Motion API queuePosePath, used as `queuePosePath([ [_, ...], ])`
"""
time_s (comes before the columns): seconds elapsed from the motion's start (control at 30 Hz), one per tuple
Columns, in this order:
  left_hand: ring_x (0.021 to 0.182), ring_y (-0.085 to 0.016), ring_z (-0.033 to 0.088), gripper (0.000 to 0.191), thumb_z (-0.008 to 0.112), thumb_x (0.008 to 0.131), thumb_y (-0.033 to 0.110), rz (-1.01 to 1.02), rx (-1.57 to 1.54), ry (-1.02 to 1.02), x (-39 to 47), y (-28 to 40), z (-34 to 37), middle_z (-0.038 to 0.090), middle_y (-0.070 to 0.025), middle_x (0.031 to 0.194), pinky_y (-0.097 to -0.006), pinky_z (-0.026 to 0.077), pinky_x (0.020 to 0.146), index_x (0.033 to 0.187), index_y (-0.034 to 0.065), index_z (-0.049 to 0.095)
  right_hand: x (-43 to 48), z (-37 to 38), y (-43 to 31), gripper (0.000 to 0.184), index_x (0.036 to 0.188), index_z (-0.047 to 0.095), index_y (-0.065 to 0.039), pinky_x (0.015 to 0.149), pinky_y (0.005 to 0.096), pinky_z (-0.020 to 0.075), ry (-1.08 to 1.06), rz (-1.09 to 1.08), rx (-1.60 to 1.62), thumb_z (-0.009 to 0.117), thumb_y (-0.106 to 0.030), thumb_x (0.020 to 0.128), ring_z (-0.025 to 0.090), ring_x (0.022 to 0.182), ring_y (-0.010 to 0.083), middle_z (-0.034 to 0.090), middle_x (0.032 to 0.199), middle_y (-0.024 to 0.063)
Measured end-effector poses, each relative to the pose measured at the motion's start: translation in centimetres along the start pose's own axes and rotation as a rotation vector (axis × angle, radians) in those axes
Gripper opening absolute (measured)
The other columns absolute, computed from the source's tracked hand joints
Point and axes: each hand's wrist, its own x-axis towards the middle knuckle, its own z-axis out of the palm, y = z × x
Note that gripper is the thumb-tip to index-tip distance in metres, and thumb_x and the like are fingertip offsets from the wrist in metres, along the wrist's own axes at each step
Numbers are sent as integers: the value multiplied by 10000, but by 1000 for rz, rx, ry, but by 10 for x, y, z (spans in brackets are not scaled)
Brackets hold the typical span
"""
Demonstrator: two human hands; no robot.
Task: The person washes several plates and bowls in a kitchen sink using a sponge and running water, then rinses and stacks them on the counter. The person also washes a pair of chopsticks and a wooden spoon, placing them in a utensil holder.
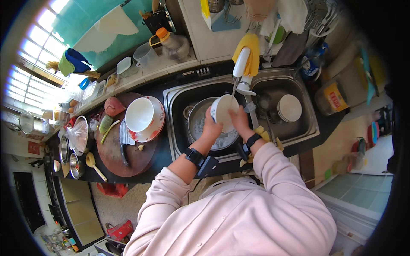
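Note:
Tilted under a running stream of water is a white bowl with a blue pattern on its outside. My left hand grips the bowl's left side. On its right side, my right hand holds the rim, with the fingers over the inside. A white faucet with a yellow cloth draped on it pours the water. Beneath the bowl, a round metal basin of sudsy water sits in the left sink. Stacked white bowls stand in the right sink.
Left of the sinks, a round wooden chopping board bears a cleaver, a white bowl on a red-patterned plate, and vegetables. A wooden-handled ladle and metal bowls lie farther left. A large jar stands at the right.

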Motion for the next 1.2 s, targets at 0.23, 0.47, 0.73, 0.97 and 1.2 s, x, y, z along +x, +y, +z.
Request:
queuePosePath([
  [0.23,1163,-305,453,705,601,686,-5,137,-89,94,10,-20,6,471,-200,1214,-370,374,948,1313,58,286,-13,0,1,361,1010,529,27,578,404,478,67,-196,-7,619,-245,791,627,678,339,628,762,186],
  [0.47,1146,-459,391,866,670,649,73,224,92,284,6,-24,14,375,-300,1233,-468,346,973,1373,110,197,-10,-8,5,355,1045,560,21,655,347,489,-361,44,417,609,-253,825,618,748,234,640,849,128],
  [0.73,1108,-434,446,749,583,737,92,-16,61,242,-2,-5,17,436,-260,1191,-483,398,926,1372,126,188,2,-22,9,322,1008,530,13,634,385,467,-283,-110,230,610,-213,793,601,701,275,608,762,108],
  [0.97,1008,-420,524,591,484,848,244,-457,-578,-56,4,-15,7,453,-197,1194,-571,495,694,1348,111,198,-17,-66,-29,376,1228,461,-27,1049,532,117,-546,-804,-561,408,-193,894,412,1202,308,496,1244,153],
  [1.2,914,-342,574,535,726,586,366,378,429,-133,42,-55,10,545,-173,934,-462,454,726,1005,94,535,-19,-67,-45,441,1239,493,-63,1068,512,70,-873,-606,-788,247,-272,939,412,1206,313,492,1258,161],
])
